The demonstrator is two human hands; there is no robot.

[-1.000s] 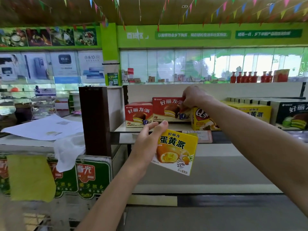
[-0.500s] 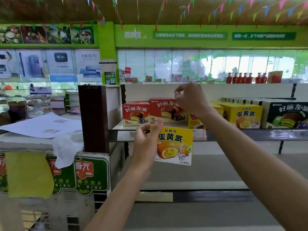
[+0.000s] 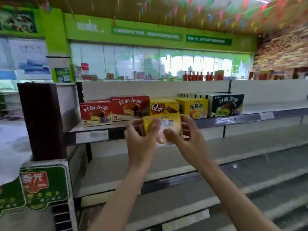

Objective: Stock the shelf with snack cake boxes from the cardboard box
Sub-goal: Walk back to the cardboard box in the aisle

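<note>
Both arms out in front, wrists bent in. My left hand (image 3: 141,135) grips the yellow box (image 3: 164,123) on its left end, thumb across the front; my right hand (image 3: 188,135) pinches the right end, thumb on the front, fingers curled behind. Box is in the air just in front of the shelf (image 3: 233,121) edge, below the Q box (image 3: 162,106).

Vs 0.5 s ago: right hand was up at the shelf boxes, left held the box alone; now both hold it, and it's higher.

Text: box is motion-blurred, only "派" readable. Two red boxes (image 3: 115,110) read "好丽友·派", the shelf's yellow box (image 3: 194,108) "蛋黄派", dark box (image 3: 225,105) "好丽友·派".
</note>
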